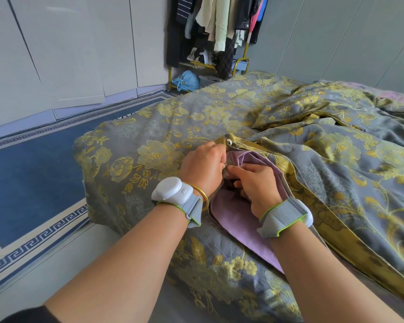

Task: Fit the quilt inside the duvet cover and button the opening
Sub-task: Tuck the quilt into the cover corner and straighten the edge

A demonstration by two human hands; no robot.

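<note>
A grey duvet cover (163, 127) with yellow flowers lies spread over the bed. Its opening runs down the middle, edged by an olive-gold band (313, 201). Through the gap shows the purple quilt (233, 217). A white button (229, 142) sits fastened at the top of the opening. Just below it, my left hand (203, 166) pinches the left edge of the cover. My right hand (257, 185) pinches the facing edge, fingertips touching the left hand's. What lies between the fingers is hidden.
A blue patterned rug (28, 173) covers the floor left of the bed. White wardrobe doors (68, 47) stand beyond it. A clothes rack (219, 31) with hanging garments and a blue bag (187, 81) stands past the bed's far corner.
</note>
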